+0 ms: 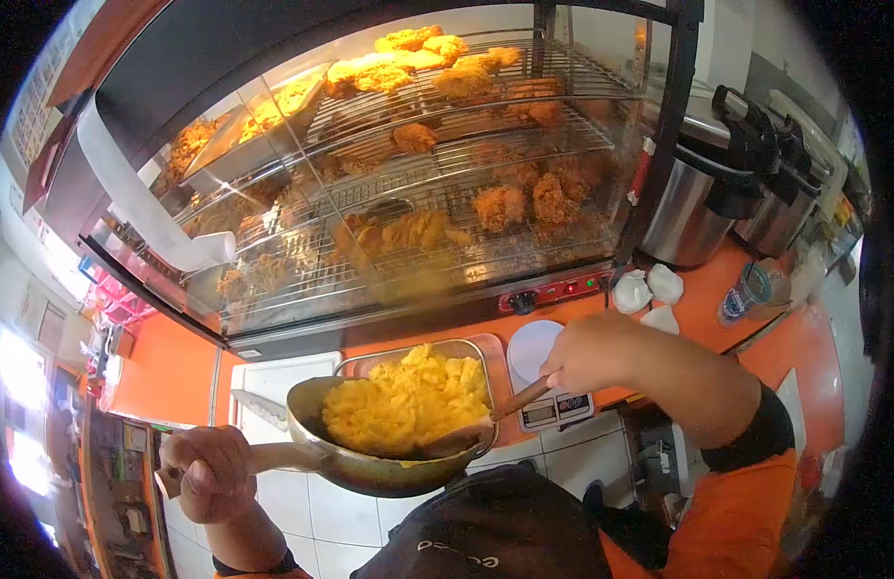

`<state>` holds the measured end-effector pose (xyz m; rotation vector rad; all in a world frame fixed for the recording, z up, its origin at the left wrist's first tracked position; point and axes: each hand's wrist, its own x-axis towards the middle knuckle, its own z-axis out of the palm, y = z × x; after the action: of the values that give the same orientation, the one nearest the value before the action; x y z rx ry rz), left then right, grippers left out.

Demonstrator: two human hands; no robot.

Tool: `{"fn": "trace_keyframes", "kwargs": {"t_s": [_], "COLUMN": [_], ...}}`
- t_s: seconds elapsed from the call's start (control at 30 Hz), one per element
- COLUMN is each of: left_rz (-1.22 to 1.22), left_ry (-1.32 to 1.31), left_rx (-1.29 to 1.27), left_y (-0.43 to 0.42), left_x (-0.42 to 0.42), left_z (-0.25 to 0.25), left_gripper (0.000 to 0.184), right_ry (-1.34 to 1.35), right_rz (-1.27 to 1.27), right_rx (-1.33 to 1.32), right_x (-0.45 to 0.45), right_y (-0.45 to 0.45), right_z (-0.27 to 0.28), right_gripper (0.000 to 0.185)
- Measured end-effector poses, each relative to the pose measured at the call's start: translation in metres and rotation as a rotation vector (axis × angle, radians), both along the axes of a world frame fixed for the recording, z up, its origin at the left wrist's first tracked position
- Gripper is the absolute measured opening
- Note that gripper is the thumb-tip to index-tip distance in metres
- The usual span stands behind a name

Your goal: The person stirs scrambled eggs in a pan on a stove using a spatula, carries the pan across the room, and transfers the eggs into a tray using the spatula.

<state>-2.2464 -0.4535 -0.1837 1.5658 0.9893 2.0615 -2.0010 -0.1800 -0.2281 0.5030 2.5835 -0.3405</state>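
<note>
My left hand [207, 471] is wrapped round the handle of a pan [379, 478], tilted over a rectangular metal tray [466, 349]. Yellow scrambled egg [403, 400] fills the pan and seems to reach over the tray. In my right hand [593, 355] is the handle of a wooden spatula [524, 398], its blade low in the pan against the egg. Part of the tray is hidden behind the pan and egg.
Behind the tray stands a glass warming cabinet [398, 328] with fried chicken [500, 207] on racks. A kitchen scale [556, 410], a white cutting board [283, 372] with a knife [259, 400], eggshells [632, 291] and pressure cookers [693, 207] are nearby.
</note>
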Motion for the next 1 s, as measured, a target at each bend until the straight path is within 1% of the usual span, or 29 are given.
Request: {"fn": "trace_keyframes", "kwargs": {"t_s": [0.07,0.13,0.17,0.27,0.33,0.53,0.6,0.63,0.7,0.73,0.77,0.83,0.93,1.0], "left_rz": [-0.062,-0.087,-0.102,0.019,0.019,0.033,0.073,0.168,0.076,0.032,0.029,0.001,-0.008,0.005], "left_ry": [0.044,0.034,0.029,0.046,0.049,0.069,0.067,-0.047,0.003,0.027,0.04,0.049,0.021,0.002], "left_rx": [-0.03,-0.023,-0.021,0.068,0.045,0.044,0.049,0.085,0.063,0.051,0.075,0.058,0.017,0.001], "left_y": [-0.003,-0.004,-0.003,0.009,0.014,0.021,0.022,0.019,0.015,0.013,0.009,0.002,-0.005,-0.008], "left_x": [-0.007,-0.004,-0.003,0.004,0.006,0.005,0.005,0.008,0.004,0.0,-0.005,-0.011,-0.013,-0.014], "left_z": [0.0,0.002,0.003,0.007,0.014,0.04,0.048,0.049,0.057,0.059,0.058,0.056,0.053,0.051], "left_gripper": [0.014,0.014,0.014,0.028,0.028,0.023,0.021,0.018,0.016,0.015,0.015,0.014,0.013,0.012], "right_ry": [0.014,0.042,0.06,0.143,0.235,0.363,0.341,0.33,0.358,0.372,0.357,0.328,0.419,0.424], "right_rz": [-0.003,0.012,0.032,0.091,0.131,0.192,0.186,0.184,0.134,0.111,0.106,0.106,0.088,0.073], "right_rx": [0.066,0.155,0.152,0.163,0.194,0.308,0.27,0.251,0.202,0.175,0.156,0.115,0.04,0.032], "right_x": [0.0,0.0,0.0,0.004,0.009,0.011,0.01,0.011,0.012,0.012,0.013,0.016,0.024,0.026], "right_y": [-0.008,-0.015,-0.015,-0.008,-0.007,-0.006,-0.005,-0.005,-0.002,-0.002,0.0,0.006,0.009,0.014], "right_z": [-0.01,-0.014,-0.021,-0.041,-0.042,-0.03,-0.021,-0.018,-0.013,-0.013,-0.016,-0.024,-0.026,-0.037], "right_gripper": [0.024,0.024,0.024,0.024,0.023,0.024,0.023,0.022,0.015,0.016,0.015,0.018,0.017,0.017]}}
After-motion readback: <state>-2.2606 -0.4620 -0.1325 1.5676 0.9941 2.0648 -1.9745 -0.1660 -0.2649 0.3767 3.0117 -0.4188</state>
